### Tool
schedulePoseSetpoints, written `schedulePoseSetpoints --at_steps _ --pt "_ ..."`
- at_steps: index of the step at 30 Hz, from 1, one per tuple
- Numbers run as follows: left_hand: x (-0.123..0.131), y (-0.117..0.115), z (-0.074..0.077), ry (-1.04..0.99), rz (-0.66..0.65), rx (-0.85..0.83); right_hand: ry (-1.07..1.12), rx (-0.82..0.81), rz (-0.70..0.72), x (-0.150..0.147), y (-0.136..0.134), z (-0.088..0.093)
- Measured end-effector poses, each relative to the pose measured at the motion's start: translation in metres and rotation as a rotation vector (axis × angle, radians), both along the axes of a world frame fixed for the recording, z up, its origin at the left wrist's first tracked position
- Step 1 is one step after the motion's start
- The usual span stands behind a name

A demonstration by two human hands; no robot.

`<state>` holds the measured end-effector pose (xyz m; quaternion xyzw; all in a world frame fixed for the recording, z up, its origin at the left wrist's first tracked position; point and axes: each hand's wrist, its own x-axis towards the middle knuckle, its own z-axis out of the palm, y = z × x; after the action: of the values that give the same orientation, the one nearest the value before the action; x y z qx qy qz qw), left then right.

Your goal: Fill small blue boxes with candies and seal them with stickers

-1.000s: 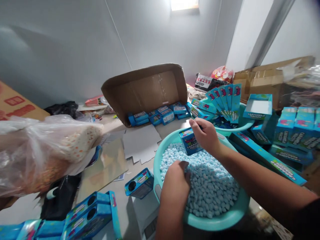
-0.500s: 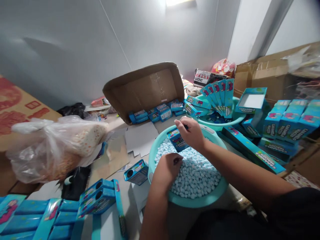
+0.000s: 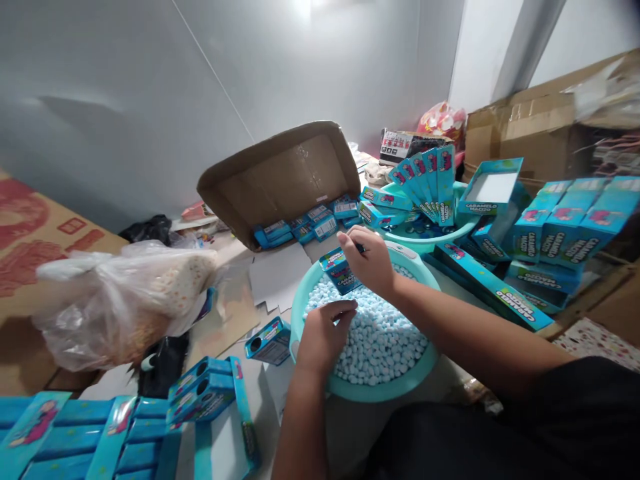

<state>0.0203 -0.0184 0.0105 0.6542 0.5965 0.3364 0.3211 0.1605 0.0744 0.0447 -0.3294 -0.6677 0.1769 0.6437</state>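
A round turquoise basin point(image 3: 395, 392) holds a heap of small pale-blue candies point(image 3: 383, 343). A small blue carton point(image 3: 342, 272) printed "Caramelo Macizo" stands slightly tilted on the candies at the basin's far left. Beside its upper right edge is my right hand point(image 3: 373, 261), fingers curled in; what they hold, if anything, is hidden. My left hand point(image 3: 324, 335) hangs over the near left of the heap, below the carton, thumb and fingers bent together in a pinch. Whatever lies between those fingertips cannot be made out. Left of the basin sits another small carton point(image 3: 269, 341) with a round dark hole.
Display boxes packed with blue cartons point(image 3: 70, 440) fill the near left. A clear plastic bag point(image 3: 125, 300) lies behind them. An open cardboard box point(image 3: 280, 180) with blue packs stands at the back. At right are a second turquoise basin point(image 3: 430, 239) and more printed boxes point(image 3: 560, 223).
The camera view has shifted a little. My left hand's fingers have lifted slightly and spread a bit at the tips; my right hand stays curled beside the carton.
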Motion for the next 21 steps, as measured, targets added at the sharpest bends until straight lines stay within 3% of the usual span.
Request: schedulePoseSetpoints --at_steps 10,15,18,21 --pt "-0.029 -0.023 0.003 -0.058 0.213 0.13 0.045 -0.024 -0.027 0.0 0.0 0.003" --pt "-0.033 -0.034 0.001 -0.068 0.193 0.144 0.018 -0.01 0.021 -0.001 -0.002 0.001" --pt "-0.046 -0.041 0.008 0.034 0.246 0.274 -0.006 -0.008 0.02 0.0 -0.001 0.0" --pt "-0.075 -0.047 0.018 0.195 0.405 0.44 -0.01 -0.006 0.013 0.0 0.0 -0.001"
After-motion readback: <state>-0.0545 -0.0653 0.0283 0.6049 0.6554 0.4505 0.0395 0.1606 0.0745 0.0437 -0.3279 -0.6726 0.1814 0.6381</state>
